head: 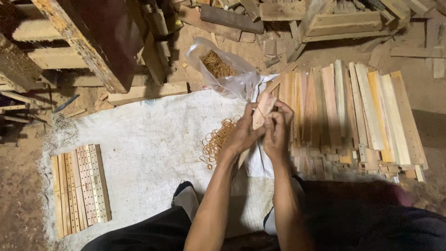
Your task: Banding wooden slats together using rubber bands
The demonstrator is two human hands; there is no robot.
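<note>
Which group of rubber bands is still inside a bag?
The rubber bands in the clear plastic bag beyond the hands; the other bands lie loose on the white sack.

A: Object held? 
B: Small bundle of pale wooden slats [263, 109], flat pieces stacked together, tilted, upper end leaning right. 
A: Position? 
B: Raised above the white sack cloth [153, 139], just left of the big slat pile [357, 116].

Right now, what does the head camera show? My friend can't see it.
Two hands, left hand and right hand, hold a small bundle of wooden slats over a white sack cloth. Loose rubber bands lie beside them, and a slat pile lies to the right.
</note>
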